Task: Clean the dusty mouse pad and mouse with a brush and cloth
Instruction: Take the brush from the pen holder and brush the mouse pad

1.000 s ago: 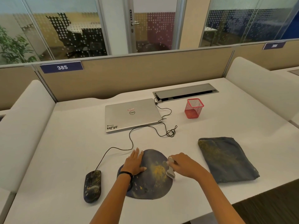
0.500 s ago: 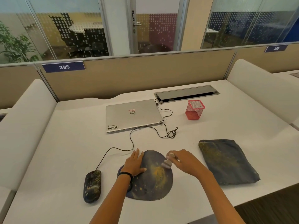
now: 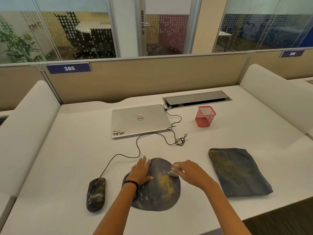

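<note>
On the white desk [image 3: 67,158], left hand [image 3: 141,172] lies flat on mouse pad [image 3: 157,195], right hand [image 3: 191,173] grips brush [image 3: 173,173].

desk clutter behind the work
closed silver laptop [image 3: 139,119] on the counter [image 3: 67,150]; red mesh cup [image 3: 205,116] to its right.

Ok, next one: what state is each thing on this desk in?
mouse pad: flat on desk, yellow dust mid-surface.
mouse: left of pad, dust-speckled, untouched.
brush: gripped by right hand, at pad's far-right part.
cloth: folded, dusty, right of pad, untouched.
left hand: flat, pressing pad's left side.
laptop: closed.
red mesh cup: upright.
</note>
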